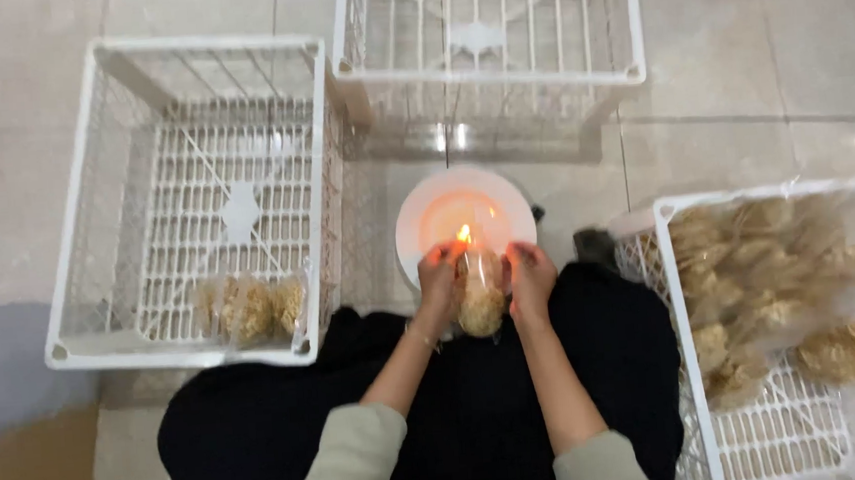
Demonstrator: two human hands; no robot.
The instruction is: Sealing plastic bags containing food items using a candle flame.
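While the small flame (464,233) burns on the round white dish (417,226), the head view shows both hands holding a small clear plastic bag of pale brown flaky snack (480,304) upright, its top edge just beside the flame. The left hand (438,281) and the right hand (528,278) are each closed in a pinch on the bag's upper corners. Judging by this, the sealing of the bag's mouth is in hand; the next move calls for a steady pass along the edge. Left of the dish stands a white plastic lattice crate (93,193) with a few filled bags (250,308); right of it, another white crate (684,352) heaped with bags (771,276); beyond it, a third white crate (491,73). No labels show.
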